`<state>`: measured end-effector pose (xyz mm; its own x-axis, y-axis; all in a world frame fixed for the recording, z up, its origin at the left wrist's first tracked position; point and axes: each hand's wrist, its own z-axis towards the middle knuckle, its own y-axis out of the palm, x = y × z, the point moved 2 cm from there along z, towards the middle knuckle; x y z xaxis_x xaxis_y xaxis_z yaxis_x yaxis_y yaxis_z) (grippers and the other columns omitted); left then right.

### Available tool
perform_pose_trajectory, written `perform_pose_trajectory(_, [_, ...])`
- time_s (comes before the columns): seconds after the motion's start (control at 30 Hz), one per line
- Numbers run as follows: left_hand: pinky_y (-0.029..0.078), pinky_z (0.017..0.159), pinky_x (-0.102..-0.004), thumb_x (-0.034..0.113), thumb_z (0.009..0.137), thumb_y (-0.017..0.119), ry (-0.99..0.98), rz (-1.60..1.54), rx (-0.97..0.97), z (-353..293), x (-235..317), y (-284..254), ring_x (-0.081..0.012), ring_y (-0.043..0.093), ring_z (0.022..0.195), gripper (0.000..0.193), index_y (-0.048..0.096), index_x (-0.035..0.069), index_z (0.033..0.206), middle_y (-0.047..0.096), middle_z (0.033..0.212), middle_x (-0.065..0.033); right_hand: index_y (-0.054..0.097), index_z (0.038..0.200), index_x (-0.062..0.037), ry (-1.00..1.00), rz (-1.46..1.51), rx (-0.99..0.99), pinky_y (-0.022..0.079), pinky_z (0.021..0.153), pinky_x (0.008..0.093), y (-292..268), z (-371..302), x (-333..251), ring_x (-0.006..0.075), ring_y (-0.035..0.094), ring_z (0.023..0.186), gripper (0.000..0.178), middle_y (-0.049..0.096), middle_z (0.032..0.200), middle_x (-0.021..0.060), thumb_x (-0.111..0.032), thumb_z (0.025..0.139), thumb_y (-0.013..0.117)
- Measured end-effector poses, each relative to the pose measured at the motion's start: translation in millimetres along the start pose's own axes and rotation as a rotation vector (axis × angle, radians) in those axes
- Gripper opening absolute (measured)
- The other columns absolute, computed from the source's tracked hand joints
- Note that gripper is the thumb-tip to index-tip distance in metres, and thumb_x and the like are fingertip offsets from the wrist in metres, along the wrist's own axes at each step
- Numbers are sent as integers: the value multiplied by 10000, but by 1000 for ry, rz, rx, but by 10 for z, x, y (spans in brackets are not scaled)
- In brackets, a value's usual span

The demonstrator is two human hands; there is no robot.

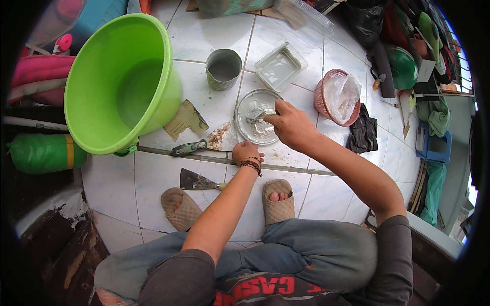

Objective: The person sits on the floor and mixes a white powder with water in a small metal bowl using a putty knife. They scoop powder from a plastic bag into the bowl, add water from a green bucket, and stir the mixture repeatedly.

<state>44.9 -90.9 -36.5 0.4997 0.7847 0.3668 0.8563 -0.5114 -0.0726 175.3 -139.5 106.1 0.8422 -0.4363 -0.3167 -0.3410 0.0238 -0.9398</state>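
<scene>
A round, shallow, clear dish (241,122) with whitish-grey paste in it sits on the tiles in front of me. My right hand (292,126) reaches over its right side, closed on a small silvery spoon-like tool (256,114) whose end is in the paste. My left hand (247,152) is at the dish's near rim, fingers curled against the edge; the fingertips are partly hidden. Just left of that hand lies a putty knife (190,148) with a dark patterned handle and a smeared blade. A wide scraper (199,180) lies nearer, by my left slipper.
A large green bucket (171,102) stands at the left. Beyond the dish are a grey cup (223,81) and a rectangular plastic tray (280,66) with grey residue. A pink basket (320,102) holding a plastic bag and a black bag (363,130) sit at the right. A cut camouflage-patterned piece (186,121) lies beside the bucket.
</scene>
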Motion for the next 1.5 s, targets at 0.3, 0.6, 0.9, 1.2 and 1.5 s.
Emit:
perform_pose_trajectory(0.3, [495,327,-338,173,983,491,14,14,3,-16,-36,29,-265,667,497,254,553,-70,1024,676,831,-163,733,1019,-131,-11,-18,-11,515,700,395,26,-43,28,272,582,908,289,515,924,94,-18,768,645])
perform_pose_trajectory(0.6, [487,317,-330,161,982,500,40,44,18,35,-29,48,-252,664,490,245,539,-74,1037,676,830,-172,735,1008,-123,-21,13,37,513,726,389,-51,17,13,269,574,921,308,514,930,96,9,750,633])
perform_pose_trajectory(0.9, [470,344,-336,157,974,496,89,126,94,8,-15,72,-233,650,463,244,616,-54,948,657,683,-147,725,1013,-133,-42,9,-12,518,723,390,8,41,46,270,570,928,321,507,932,98,15,745,628])
perform_pose_trajectory(1.2, [494,319,-328,176,991,479,84,146,59,-42,6,70,-248,666,487,269,552,-83,973,673,788,-168,707,979,-107,-116,26,0,533,688,374,95,-35,5,275,569,953,261,506,989,115,-9,749,633])
perform_pose_trajectory(1.5, [491,321,-335,188,995,471,59,129,41,-45,10,61,-253,659,479,293,546,-94,1016,673,814,-179,701,1002,-93,-131,-4,-28,541,711,366,113,-2,-26,276,562,999,277,516,1083,131,-23,742,635])
